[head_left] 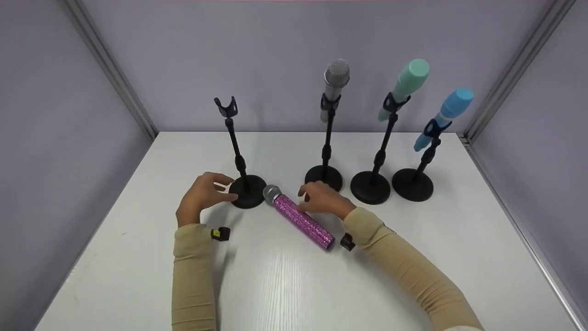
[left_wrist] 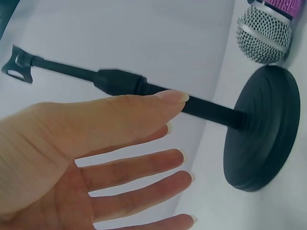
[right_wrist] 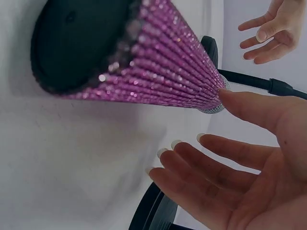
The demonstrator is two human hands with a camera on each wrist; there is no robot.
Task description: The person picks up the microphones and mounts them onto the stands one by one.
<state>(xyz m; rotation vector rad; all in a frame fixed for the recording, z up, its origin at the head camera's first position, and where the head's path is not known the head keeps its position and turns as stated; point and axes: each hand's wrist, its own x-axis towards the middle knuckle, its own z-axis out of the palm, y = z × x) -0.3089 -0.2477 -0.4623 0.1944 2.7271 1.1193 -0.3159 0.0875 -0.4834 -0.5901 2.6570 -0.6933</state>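
A glittery pink-purple microphone (head_left: 304, 221) with a silver mesh head lies slantwise on the white table. Its head is close to the round base of a black microphone stand (head_left: 247, 193), whose forked clip (head_left: 227, 108) has no microphone in it. Beside that base is my left hand (head_left: 202, 195), fingers spread and holding nothing; the left wrist view shows the thumb (left_wrist: 139, 112) in front of the pole. My right hand (head_left: 325, 198) hovers over the microphone's right side, fingers relaxed, with a gap below the thumb in the right wrist view. Neither hand grips anything.
Three more black stands hold microphones at the back: a silver one (head_left: 337, 76), a mint green one (head_left: 410, 79) and a blue one (head_left: 452, 108). The nearest of their bases (head_left: 317, 174) is just behind my right hand. Grey walls (head_left: 193, 59) enclose the table (head_left: 275, 285).
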